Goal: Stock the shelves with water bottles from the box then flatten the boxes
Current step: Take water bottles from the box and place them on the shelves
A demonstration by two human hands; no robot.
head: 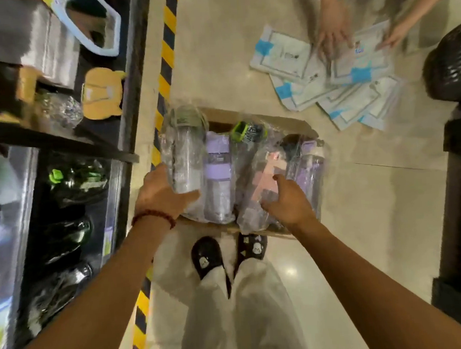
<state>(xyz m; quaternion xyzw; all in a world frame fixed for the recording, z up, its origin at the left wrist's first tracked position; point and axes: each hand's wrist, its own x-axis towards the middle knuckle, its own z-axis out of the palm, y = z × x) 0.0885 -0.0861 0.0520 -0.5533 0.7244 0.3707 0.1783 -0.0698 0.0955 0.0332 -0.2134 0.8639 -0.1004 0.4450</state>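
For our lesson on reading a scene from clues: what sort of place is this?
Probably a shop aisle during restocking. Wrapped bottles lie in a cardboard box on the floor, similar wrapped bottles already sit on the shelf to the left, and yellow-black hazard tape marks the floor along its base.

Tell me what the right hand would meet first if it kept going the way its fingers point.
Most likely the pink-banded wrapped bottle in the cardboard box. The right hand hovers at it, fingers aimed up-left; whether they already touch is unclear.
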